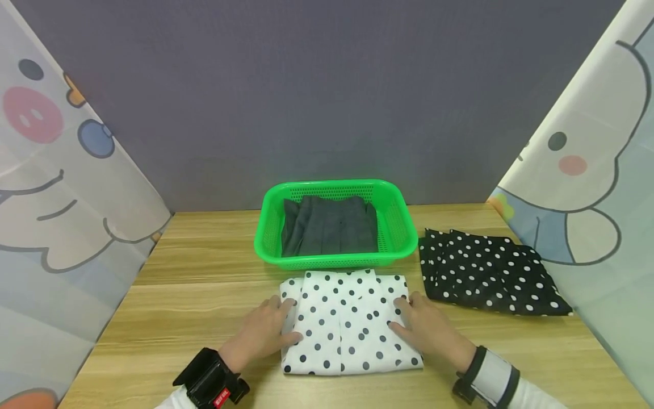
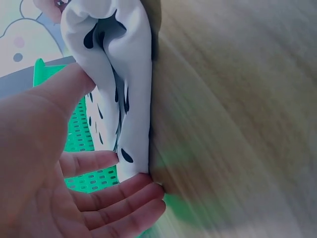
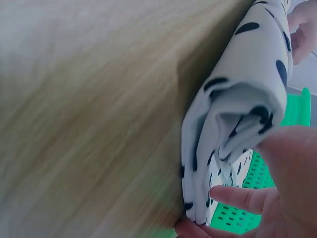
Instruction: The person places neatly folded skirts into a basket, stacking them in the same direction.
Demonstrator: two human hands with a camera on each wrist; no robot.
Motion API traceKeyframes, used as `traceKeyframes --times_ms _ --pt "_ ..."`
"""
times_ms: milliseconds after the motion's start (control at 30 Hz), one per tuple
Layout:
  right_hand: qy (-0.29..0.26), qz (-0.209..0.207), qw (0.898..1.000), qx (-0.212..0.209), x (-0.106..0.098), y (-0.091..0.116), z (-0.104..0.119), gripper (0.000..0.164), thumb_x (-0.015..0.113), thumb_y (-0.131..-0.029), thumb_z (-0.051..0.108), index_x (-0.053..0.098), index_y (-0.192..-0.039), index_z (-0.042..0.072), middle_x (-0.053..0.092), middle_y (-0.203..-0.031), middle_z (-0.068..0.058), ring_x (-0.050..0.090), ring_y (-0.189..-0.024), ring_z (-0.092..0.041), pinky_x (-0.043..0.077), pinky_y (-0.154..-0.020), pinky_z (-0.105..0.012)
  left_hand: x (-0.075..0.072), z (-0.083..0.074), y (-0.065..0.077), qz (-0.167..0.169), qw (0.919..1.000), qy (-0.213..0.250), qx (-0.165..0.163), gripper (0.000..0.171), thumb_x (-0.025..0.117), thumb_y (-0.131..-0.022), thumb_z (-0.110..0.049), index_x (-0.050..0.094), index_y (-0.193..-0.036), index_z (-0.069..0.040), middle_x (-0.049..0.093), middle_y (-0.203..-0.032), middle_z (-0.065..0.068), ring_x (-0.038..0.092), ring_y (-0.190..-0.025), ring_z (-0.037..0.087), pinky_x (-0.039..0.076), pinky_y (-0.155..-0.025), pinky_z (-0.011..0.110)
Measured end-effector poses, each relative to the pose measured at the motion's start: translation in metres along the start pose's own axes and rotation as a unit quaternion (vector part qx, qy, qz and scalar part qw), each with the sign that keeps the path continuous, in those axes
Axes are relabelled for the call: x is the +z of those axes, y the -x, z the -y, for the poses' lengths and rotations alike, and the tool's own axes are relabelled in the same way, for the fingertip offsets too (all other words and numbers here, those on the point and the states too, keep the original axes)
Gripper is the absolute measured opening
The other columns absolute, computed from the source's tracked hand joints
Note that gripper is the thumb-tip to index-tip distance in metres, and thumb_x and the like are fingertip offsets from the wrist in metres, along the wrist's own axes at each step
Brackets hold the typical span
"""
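Note:
A folded white cloth with black dots (image 1: 339,324) lies flat on the table, its layered side edges showing in both wrist views. At its left edge is my left hand (image 1: 260,329), thumb on the top and fairly straight fingers touching the side. My right hand (image 1: 431,329) rests at the opposite edge in much the same way, its thumb over the top. In the right wrist view, the right fingers (image 3: 242,198) touch the layered edge, partly cut off by the frame. Neither hand visibly curls round the cloth.
Just behind the cloth stands a green plastic basket (image 1: 334,262) with a folded dark grey pleated cloth (image 1: 332,227) inside. To the right lies a black cloth with white dots (image 1: 485,272). A grey panel (image 1: 327,102) backs the wooden table (image 1: 204,272); cartoon-printed sheets flank it.

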State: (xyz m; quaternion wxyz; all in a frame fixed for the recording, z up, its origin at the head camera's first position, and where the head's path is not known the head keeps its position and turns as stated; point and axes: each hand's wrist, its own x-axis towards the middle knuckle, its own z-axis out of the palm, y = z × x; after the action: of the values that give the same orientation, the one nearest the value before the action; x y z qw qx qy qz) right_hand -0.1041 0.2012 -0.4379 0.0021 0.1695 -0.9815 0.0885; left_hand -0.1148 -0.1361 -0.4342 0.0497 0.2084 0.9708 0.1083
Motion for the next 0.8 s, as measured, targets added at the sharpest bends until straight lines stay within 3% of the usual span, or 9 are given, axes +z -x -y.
traceKeyframes --times_ms 133,267,533,800 --pt "0.013 0.003 1.000 -0.003 0.003 -0.002 0.004 0.050 0.065 -0.081 0.041 0.058 -0.117 0.007 0.053 -0.103 -0.020 0.056 -0.085 -0.027 0.052 -0.066 -0.039 0.002 -0.001 -0.001 -0.002 1.0000 0.003 0.009 0.069 0.070 -0.073 -0.049 0.052 -0.123 -0.005 0.053 -0.092 0.011 0.046 -0.069 0.015 0.040 -0.053 0.028" --pt "0.022 0.005 1.000 -0.012 0.005 -0.003 0.009 0.050 0.064 -0.082 0.038 0.056 -0.118 0.004 0.052 -0.108 -0.021 0.056 -0.094 -0.032 0.052 -0.075 -0.044 0.004 -0.002 -0.003 0.001 0.9997 0.011 0.024 0.063 0.071 -0.073 -0.045 0.052 -0.119 -0.005 0.052 -0.089 0.008 0.046 -0.070 0.014 0.040 -0.054 0.027" --pt "0.016 0.001 1.000 -0.027 0.006 -0.007 0.012 0.050 0.066 -0.082 0.034 0.055 -0.116 -0.001 0.054 -0.102 -0.018 0.057 -0.084 -0.025 0.052 -0.071 -0.036 0.004 -0.006 -0.009 0.012 0.9988 0.037 0.031 0.053 0.071 -0.075 -0.032 0.050 -0.114 -0.003 0.045 -0.079 0.000 0.042 -0.063 0.011 0.038 -0.052 0.023" --pt "-0.001 0.025 0.999 -0.027 0.006 -0.014 0.015 0.041 0.065 -0.083 0.028 0.055 -0.108 -0.002 0.054 -0.093 -0.014 0.053 -0.075 -0.017 0.050 -0.066 -0.033 0.008 -0.007 -0.014 0.011 0.9982 0.043 0.040 0.049 0.070 -0.076 -0.026 0.046 -0.112 -0.004 0.043 -0.075 -0.002 0.041 -0.059 0.010 0.037 -0.050 0.022"
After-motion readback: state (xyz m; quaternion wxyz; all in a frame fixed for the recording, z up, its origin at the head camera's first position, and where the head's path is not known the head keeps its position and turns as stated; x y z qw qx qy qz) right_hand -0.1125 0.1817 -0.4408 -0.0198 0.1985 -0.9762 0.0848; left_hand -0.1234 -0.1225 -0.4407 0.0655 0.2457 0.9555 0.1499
